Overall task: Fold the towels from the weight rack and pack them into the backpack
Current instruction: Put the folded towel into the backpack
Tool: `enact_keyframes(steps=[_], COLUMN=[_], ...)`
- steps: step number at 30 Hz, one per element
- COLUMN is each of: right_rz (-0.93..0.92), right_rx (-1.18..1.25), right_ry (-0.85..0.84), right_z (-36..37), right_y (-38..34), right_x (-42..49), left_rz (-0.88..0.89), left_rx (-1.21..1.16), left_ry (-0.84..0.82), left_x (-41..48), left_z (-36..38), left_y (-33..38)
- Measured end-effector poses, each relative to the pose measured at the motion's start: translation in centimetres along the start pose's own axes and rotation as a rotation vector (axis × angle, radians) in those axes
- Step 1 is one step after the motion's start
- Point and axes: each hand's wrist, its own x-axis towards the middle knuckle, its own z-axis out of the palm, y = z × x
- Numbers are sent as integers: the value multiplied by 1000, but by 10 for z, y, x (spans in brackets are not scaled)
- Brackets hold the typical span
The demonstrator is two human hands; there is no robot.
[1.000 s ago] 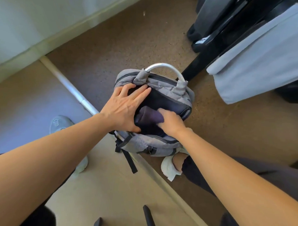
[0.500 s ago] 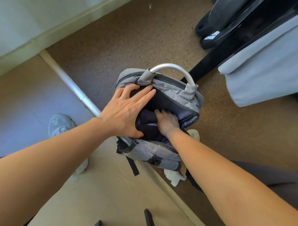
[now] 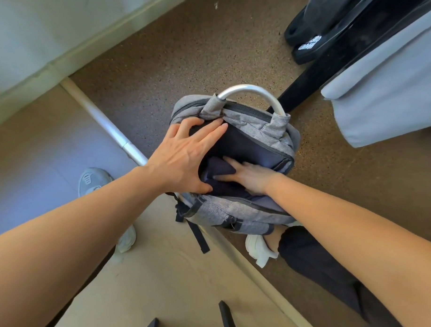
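Observation:
A grey backpack [image 3: 247,124] with a silver handle [image 3: 256,92] stands on the floor between my feet, its main compartment unzipped. A dark navy folded towel [image 3: 217,168] sits inside the opening. My left hand [image 3: 182,154] spans the left end of the opening, fingers spread on the far rim and thumb on the near rim. My right hand [image 3: 250,174] lies flat on the towel with straight fingers, pressing it down. A light grey towel [image 3: 383,96] hangs over the black weight rack [image 3: 347,43] at the upper right.
Black weight plates [image 3: 310,41] lean at the rack's base. A metal threshold strip [image 3: 110,129] runs diagonally between brown speckled floor and a smoother floor. My shoes [image 3: 93,180] [image 3: 257,250] flank the backpack. A pale wall [image 3: 34,35] runs along the upper left.
My right hand pushed the dark towel deeper into the backpack and now lies flatter on it with fingers stretched out. My left hand stayed on the opening.

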Motion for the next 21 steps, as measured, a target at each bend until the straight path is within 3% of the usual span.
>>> enact_keyframes(steps=[5,12,17,21], right_rz=[102,257,215,99], right_rx=[-60,183,106,-22], right_ry=[25,-109,-181,-129], right_z=[-5,14,9,-6], right_y=[4,-3,-1,-13], right_x=[14,39,36,0], left_rz=[-4,-10,-21,-23], left_rx=[-2,-4,15,40], left_ry=[-11,-46,-64,-61], left_x=[1,0,5,6], left_z=[1,1,-1,-2], left_y=[-1,4,5,9])
